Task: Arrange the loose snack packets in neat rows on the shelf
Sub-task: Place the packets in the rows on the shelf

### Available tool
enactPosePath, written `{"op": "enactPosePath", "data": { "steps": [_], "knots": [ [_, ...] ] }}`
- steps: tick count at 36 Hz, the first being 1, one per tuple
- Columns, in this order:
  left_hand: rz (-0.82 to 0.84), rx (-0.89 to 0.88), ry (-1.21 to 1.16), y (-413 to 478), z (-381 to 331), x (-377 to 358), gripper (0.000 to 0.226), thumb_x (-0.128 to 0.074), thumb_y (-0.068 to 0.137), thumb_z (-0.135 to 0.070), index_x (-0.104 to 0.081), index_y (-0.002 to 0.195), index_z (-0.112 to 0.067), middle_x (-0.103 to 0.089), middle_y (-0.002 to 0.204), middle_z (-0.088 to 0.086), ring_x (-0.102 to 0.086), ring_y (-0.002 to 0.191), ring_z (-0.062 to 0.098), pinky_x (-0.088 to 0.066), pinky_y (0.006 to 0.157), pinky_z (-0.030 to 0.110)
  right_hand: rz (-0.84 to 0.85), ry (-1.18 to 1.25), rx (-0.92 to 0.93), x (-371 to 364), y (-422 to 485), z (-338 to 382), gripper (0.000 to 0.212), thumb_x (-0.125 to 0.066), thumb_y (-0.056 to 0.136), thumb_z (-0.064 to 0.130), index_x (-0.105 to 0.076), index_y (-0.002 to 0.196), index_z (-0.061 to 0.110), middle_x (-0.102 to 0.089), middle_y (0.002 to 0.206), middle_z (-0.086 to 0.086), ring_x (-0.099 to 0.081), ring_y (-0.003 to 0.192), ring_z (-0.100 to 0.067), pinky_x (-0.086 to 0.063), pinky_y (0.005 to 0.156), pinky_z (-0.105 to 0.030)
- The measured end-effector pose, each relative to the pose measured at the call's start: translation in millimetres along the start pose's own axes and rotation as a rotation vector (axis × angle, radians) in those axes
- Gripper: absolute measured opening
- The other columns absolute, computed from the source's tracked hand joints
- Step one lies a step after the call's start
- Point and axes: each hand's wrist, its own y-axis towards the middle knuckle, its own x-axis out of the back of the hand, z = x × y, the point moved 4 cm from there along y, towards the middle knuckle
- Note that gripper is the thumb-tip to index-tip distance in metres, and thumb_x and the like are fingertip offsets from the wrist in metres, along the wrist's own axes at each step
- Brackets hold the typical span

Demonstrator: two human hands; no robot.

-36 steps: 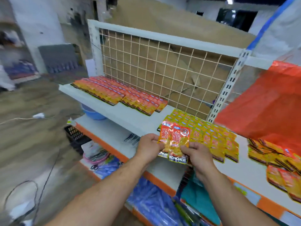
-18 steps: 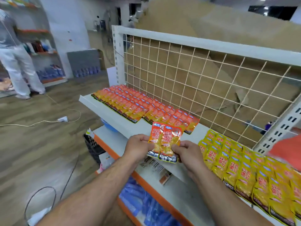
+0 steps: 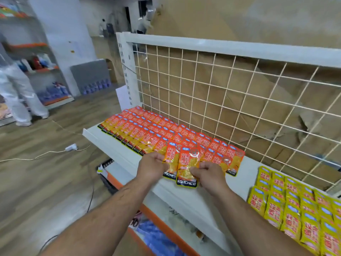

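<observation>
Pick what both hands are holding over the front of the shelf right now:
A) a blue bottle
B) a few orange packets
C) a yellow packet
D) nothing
B: the left hand and right hand pinch a small fan of orange packets in front of the orange rows; the yellow packets lie untouched on the right.

two overlapping orange snack packets held upright just before orange rows on white shelf.

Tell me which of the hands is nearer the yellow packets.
Right. The right hand holds orange packets just left of the yellow packets; the left hand sits farther left, beyond them.
</observation>
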Motion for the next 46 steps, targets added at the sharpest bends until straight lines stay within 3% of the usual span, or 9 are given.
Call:
{"op": "enactPosePath", "data": {
  "steps": [5, 11, 16, 22, 25, 27, 30, 39, 46],
  "knots": [
    [0.083, -0.041, 0.084, 37.4, 6.1, 1.6, 0.02, -0.078, 0.078, -0.011, -0.062, 0.089, -0.017, -0.059, 0.076, 0.0, -0.054, 0.062, 0.016, -0.041, 0.059, 0.021, -0.068, 0.072, -0.04, -13.8, 7.2, 0.9, 0.036, -0.078, 0.08, 0.011, -0.046, 0.064, 0.014, -0.036, 0.066, -0.008, -0.035, 0.062, -0.017, -0.027, 0.063, -0.03],
    [0.098, -0.212, 0.346, 68.0, 2.0, 7.2, 0.016, -0.073, 0.08, -0.018, -0.064, 0.092, -0.015, -0.064, 0.081, 0.0, -0.062, 0.078, 0.019, -0.049, 0.066, 0.026, -0.191, 0.018, -0.076, -24.6, 15.6, 1.5, 0.038, -0.08, 0.078, 0.014, -0.046, 0.06, 0.017, -0.044, 0.061, -0.005, -0.043, 0.061, -0.017, -0.032, 0.064, -0.029],
    [0.151, -0.345, 0.484, 79.3, 0.9, 10.1, 0.02, -0.072, 0.08, -0.023, -0.061, 0.092, -0.012, -0.064, 0.079, 0.002, -0.062, 0.071, 0.019, -0.049, 0.061, 0.032, -0.293, -0.044, -0.103, -31.7, 10.7, 4.6, 0.034, -0.08, 0.076, 0.017, -0.049, 0.062, 0.018, -0.053, 0.063, -0.004, -0.048, 0.059, -0.018, -0.036, 0.061, -0.029],
    [0.215, -0.457, 0.529, 86.7, 1.8, 12.5, 0.024, -0.07, 0.083, -0.03, -0.053, 0.093, -0.017, -0.059, 0.072, -0.003, -0.061, 0.067, 0.018, -0.047, 0.055, 0.029, -0.355, -0.047, -0.148, -38.6, 0.8, 14.5, 0.035, -0.076, 0.081, 0.01, -0.045, 0.067, 0.016, -0.049, 0.065, -0.005, -0.043, 0.053, -0.014, -0.034, 0.049, -0.019],
    [0.255, -0.518, 0.549, 89.6, 0.7, 13.2, 0.024, -0.068, 0.085, -0.031, -0.053, 0.093, -0.015, -0.057, 0.07, -0.003, -0.061, 0.067, 0.021, -0.042, 0.052, 0.029, -0.372, -0.077, -0.168, -40.9, -1.3, 17.8, 0.035, -0.078, 0.08, 0.012, -0.047, 0.064, 0.017, -0.057, 0.067, -0.006, -0.051, 0.059, -0.017, -0.04, 0.056, -0.025],
    [0.268, -0.567, 0.579, 90.1, -1.3, 14.3, 0.024, -0.067, 0.085, -0.033, -0.052, 0.092, -0.016, -0.055, 0.07, -0.004, -0.059, 0.068, 0.023, -0.035, 0.051, 0.029, -0.39, -0.053, -0.189, -41.9, -1.7, 18.9, 0.035, -0.078, 0.08, 0.009, -0.047, 0.065, 0.016, -0.055, 0.063, -0.006, -0.05, 0.051, -0.013, -0.038, 0.051, -0.022],
    [0.266, -0.624, 0.606, 91.1, -2.8, 16.0, 0.026, -0.065, 0.086, -0.037, -0.054, 0.096, -0.016, -0.06, 0.077, 0.0, -0.063, 0.076, 0.026, -0.037, 0.056, 0.03, -0.41, 0.008, -0.226, -43.6, -3.2, 20.2, 0.036, -0.076, 0.081, 0.003, -0.045, 0.067, 0.015, -0.047, 0.056, -0.002, -0.044, 0.039, -0.009, -0.031, 0.039, -0.017],
    [0.235, -0.734, 0.651, 89.1, -9.2, 25.0, 0.037, -0.052, 0.092, -0.045, -0.053, 0.116, -0.017, -0.059, 0.102, 0.0, -0.06, 0.088, 0.022, -0.049, 0.069, 0.033, -0.387, 0.034, -0.306, -60.5, 1.5, 32.2, 0.03, -0.078, 0.081, 0.005, -0.048, 0.08, 0.013, -0.053, 0.073, -0.015, -0.048, 0.039, -0.008, -0.034, 0.038, -0.014],
    [0.254, -0.778, 0.693, 89.0, -9.0, 28.4, 0.041, -0.048, 0.092, -0.046, -0.052, 0.123, -0.02, -0.059, 0.11, 0.0, -0.06, 0.094, 0.022, -0.051, 0.072, 0.033, -0.469, -0.216, -0.312, -68.9, 13.0, 35.7, 0.032, -0.08, 0.077, 0.016, -0.054, 0.06, 0.016, -0.063, 0.06, -0.004, -0.052, 0.048, -0.014, -0.038, 0.047, -0.023]
  ]
}}
